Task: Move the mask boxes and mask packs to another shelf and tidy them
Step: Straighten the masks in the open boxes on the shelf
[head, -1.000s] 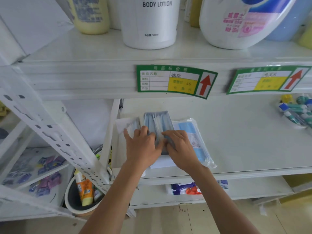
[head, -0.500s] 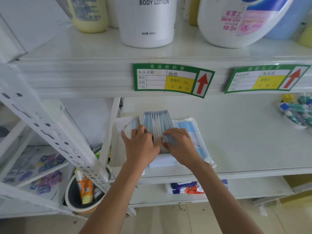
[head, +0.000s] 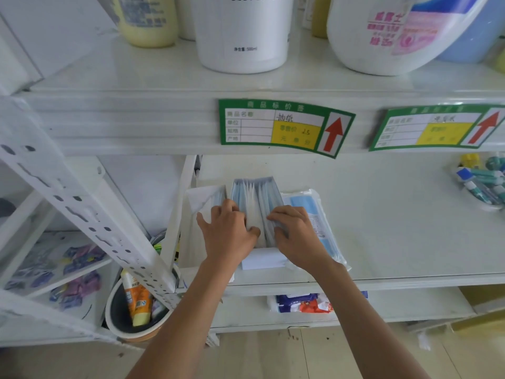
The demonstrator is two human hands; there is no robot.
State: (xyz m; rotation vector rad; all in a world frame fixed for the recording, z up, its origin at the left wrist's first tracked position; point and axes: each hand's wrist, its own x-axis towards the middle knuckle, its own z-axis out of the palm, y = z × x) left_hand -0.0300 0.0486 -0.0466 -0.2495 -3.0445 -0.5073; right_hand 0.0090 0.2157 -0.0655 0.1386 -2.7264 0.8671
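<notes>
The upright stack of mask packs (head: 255, 198) is pinched between the left hand (head: 228, 233) and right hand (head: 296, 236), fingers curled on its sides, below the green price tag (head: 284, 127), just left of a flat mask pack (head: 314, 214).

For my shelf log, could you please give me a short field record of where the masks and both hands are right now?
masks: upright row of blue and white mask packs, on the white middle shelf
beside them: flat clear bag of blue masks, to their right
left hand: fingers curled on the row's left side
right hand: fingers curled on its right side
shelf above: white body lotion bottle
</notes>
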